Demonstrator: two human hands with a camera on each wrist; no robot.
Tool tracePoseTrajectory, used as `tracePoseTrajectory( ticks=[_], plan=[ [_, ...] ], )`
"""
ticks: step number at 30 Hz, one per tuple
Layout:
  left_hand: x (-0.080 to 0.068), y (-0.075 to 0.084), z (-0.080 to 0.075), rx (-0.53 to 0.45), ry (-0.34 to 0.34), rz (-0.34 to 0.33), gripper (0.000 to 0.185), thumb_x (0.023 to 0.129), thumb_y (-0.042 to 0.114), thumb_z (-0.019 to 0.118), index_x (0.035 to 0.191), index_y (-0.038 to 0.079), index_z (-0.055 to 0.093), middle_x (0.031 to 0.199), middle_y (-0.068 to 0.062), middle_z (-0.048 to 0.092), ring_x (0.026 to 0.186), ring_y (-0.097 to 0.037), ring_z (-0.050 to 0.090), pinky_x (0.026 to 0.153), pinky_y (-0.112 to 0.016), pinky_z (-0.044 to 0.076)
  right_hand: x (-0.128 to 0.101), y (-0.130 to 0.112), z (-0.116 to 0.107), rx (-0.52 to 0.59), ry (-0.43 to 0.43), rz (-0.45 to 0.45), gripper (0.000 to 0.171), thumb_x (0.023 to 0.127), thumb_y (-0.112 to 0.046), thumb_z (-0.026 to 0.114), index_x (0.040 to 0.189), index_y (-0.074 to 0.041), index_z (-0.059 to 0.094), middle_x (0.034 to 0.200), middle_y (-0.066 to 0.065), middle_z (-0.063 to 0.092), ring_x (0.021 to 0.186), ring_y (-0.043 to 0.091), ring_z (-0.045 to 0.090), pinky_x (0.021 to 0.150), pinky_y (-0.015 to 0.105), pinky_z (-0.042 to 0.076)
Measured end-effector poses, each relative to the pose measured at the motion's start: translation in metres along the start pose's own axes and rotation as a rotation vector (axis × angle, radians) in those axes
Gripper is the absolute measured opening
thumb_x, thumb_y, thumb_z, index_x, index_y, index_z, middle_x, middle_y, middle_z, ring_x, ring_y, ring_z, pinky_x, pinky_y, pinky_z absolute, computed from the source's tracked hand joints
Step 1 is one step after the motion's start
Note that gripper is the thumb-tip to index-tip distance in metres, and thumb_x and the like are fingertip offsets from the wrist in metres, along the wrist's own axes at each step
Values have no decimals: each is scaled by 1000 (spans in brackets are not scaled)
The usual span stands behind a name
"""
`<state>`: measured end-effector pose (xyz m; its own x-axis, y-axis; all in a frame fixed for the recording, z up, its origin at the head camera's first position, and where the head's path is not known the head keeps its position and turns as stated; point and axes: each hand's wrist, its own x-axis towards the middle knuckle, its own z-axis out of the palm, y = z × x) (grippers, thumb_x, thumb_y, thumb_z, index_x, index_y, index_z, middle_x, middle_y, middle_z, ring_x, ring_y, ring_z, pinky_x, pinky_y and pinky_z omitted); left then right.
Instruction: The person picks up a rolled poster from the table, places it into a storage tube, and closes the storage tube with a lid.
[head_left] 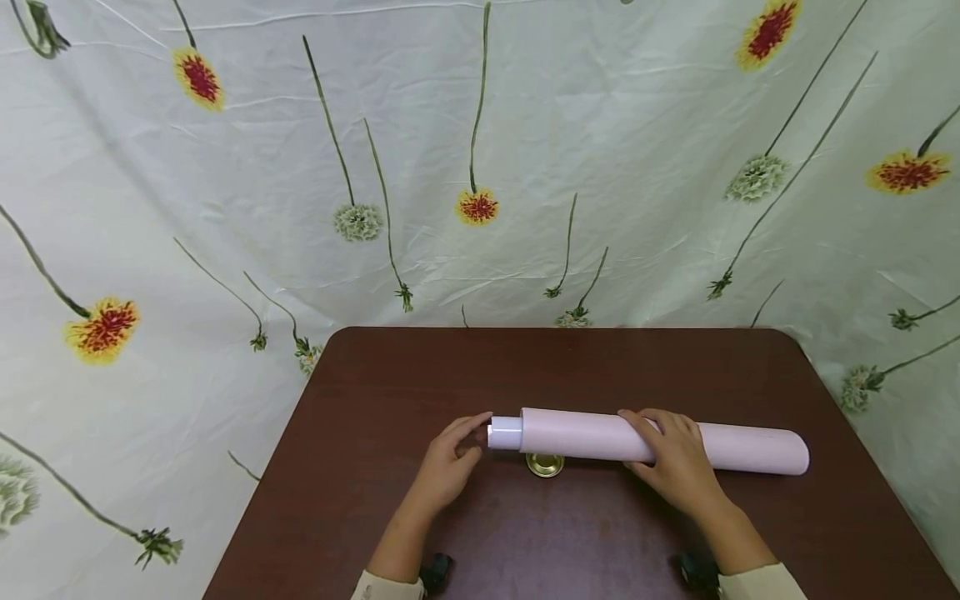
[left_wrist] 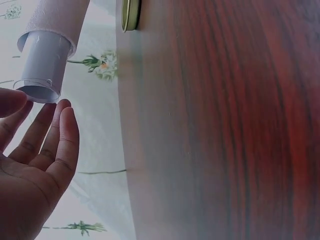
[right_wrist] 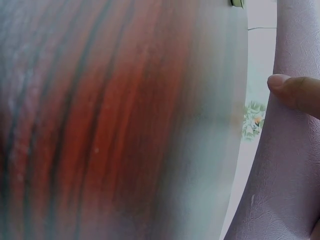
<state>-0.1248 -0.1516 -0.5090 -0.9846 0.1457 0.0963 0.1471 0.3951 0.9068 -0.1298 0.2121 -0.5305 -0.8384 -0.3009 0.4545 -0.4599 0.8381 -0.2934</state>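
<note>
A long roll of pink, leather-textured sheet (head_left: 585, 433) lies crosswise over the table, and a white core tube (head_left: 505, 433) sticks out of its left end. My right hand (head_left: 677, 458) grips the roll near its middle, fingers over the top and thumb on the near side. In the right wrist view the thumb (right_wrist: 295, 92) presses on the creased pink surface. My left hand (head_left: 447, 467) is at the tube's open end, fingers loosely bent and fingertips at the rim. In the left wrist view the hollow tube end (left_wrist: 37, 92) faces the palm.
A round gold-coloured metal piece (head_left: 545, 465) sits on the table just under the roll's near edge, partly covered. The dark reddish-brown table (head_left: 420, 367) has rounded back corners. Behind it hangs a pale cloth (head_left: 420, 267) with a flower print.
</note>
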Motion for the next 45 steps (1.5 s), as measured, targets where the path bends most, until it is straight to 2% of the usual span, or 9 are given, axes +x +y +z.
tracePoseTrajectory(
  ticks=[6, 16, 22, 28, 33, 36, 40, 45],
  plan=[
    [0, -1, 5, -19, 1, -9, 57, 87, -9, 57, 136, 19, 65, 128, -2, 67, 109, -31, 64, 75, -18, 51, 0, -1, 1, 4, -4, -1, 86, 61, -19, 97, 138, -21, 59, 118, 12, 63, 112, 38, 59, 99, 59, 33],
    [1, 0, 9, -8, -9, 0, 55, 87, -8, 57, 135, 17, 65, 126, -4, 67, 111, -24, 65, 79, -20, 53, 1, -2, 1, 3, -5, -5, 86, 61, -19, 97, 138, -20, 59, 118, 11, 63, 112, 37, 59, 100, 58, 33],
    [1, -2, 14, -14, -27, 34, 56, 86, -10, 54, 135, 13, 65, 124, -11, 67, 112, -31, 65, 80, -22, 53, 1, -2, 2, 5, -8, -5, 86, 62, -19, 97, 139, -23, 58, 118, 10, 62, 112, 37, 58, 100, 58, 33],
    [3, -2, 17, -3, -40, 60, 60, 84, -12, 51, 135, 16, 65, 125, -16, 66, 113, -33, 64, 78, -21, 52, 1, -2, 2, 7, -5, -4, 87, 61, -19, 97, 139, -24, 58, 118, 10, 62, 112, 37, 58, 100, 58, 33],
    [4, 0, 18, 32, -68, 48, 62, 83, -11, 50, 136, 18, 65, 131, -12, 62, 112, -34, 58, 69, -19, 46, 1, -2, 2, 7, -2, -10, 86, 61, -19, 97, 138, -23, 59, 118, 10, 63, 111, 37, 59, 100, 57, 33],
    [5, 1, 20, 41, -87, 41, 63, 84, -11, 49, 137, 19, 64, 135, -9, 60, 113, -34, 55, 68, -19, 44, 1, -3, 2, 3, 0, -13, 86, 61, -20, 97, 138, -22, 60, 118, 10, 63, 111, 37, 59, 100, 57, 33],
    [6, 2, 22, 58, -111, 39, 63, 85, -10, 49, 139, 20, 63, 137, -6, 58, 122, -28, 54, 81, -22, 45, 1, -2, 3, 1, 4, -21, 86, 60, -20, 97, 138, -22, 60, 117, 10, 63, 111, 37, 59, 100, 56, 33],
    [6, 4, 26, 102, -154, 30, 61, 88, -9, 48, 143, 15, 59, 143, -6, 55, 134, -27, 50, 96, -37, 45, 0, -2, 2, 5, -1, -25, 87, 60, -19, 98, 138, -22, 59, 118, 10, 63, 111, 37, 58, 101, 57, 33]
  ],
)
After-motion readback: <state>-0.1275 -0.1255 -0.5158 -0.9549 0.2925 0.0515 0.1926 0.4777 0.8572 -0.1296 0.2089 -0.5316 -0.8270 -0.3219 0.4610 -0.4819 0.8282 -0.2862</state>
